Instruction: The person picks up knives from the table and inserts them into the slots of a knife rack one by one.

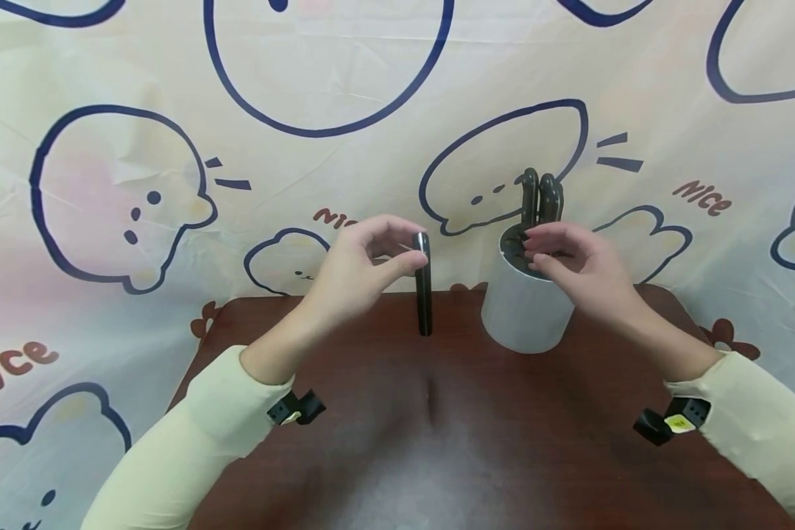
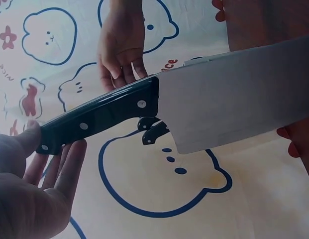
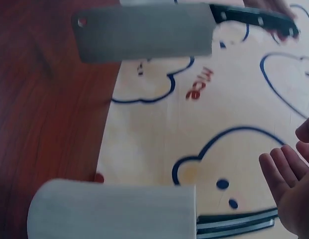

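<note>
My left hand pinches a cleaver by the end of its black riveted handle. The cleaver hangs blade down above the table and is seen edge-on in the head view; its broad blade shows in both wrist views. To the right stands a white cylindrical knife holder, with several black knife handles sticking up from its dark top. Just beside these handles is my right hand, its fingers loosely bent. In the right wrist view that hand holds nothing and sits apart from the handles.
The holder stands on a dark reddish-brown table, near its back edge. Behind the table hangs a pale cloth printed with blue-outlined cartoon shapes. Each sleeve cuff carries a small black camera.
</note>
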### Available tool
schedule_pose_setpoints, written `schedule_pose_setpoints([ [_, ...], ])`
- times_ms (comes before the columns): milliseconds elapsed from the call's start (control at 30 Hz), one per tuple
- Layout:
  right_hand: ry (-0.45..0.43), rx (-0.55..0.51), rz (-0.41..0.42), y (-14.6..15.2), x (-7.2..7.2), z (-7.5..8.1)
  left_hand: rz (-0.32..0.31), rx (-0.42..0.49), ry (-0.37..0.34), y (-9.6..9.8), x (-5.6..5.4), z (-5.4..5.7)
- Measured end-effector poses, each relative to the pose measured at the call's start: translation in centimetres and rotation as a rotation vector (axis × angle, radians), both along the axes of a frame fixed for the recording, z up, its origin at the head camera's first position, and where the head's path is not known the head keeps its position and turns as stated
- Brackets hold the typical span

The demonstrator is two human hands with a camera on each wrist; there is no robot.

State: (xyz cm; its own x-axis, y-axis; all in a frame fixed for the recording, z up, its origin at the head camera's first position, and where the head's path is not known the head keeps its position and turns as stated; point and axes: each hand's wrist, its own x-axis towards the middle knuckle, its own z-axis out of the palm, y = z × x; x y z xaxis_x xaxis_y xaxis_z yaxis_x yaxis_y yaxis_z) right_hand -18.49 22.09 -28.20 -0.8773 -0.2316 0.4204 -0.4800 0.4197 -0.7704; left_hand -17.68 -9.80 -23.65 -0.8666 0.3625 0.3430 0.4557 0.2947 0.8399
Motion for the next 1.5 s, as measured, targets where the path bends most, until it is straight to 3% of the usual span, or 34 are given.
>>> schedule_pose_setpoints([
  [400,-0.049,-0.035,0.106,-2.8,1.3,0.5,-0.035,0.004,0.003,2.5,-1.4,1.4],
  [633,-0.055,-0.05,0.12,-3.7,1.2,0.3,-0.08,0.037,0.046,4.3,-2.2,1.3],
  [933,-0.087,-0.099,0.117,-4.1,0.9,-0.6,-0.059,0.004,0.09,6.1,-2.7,1.1],
  [1500,-0.072,-0.117,0.105,-4.1,1.2,-1.3,-0.09,0.05,0.111,7.3,-2.8,1.0],
])
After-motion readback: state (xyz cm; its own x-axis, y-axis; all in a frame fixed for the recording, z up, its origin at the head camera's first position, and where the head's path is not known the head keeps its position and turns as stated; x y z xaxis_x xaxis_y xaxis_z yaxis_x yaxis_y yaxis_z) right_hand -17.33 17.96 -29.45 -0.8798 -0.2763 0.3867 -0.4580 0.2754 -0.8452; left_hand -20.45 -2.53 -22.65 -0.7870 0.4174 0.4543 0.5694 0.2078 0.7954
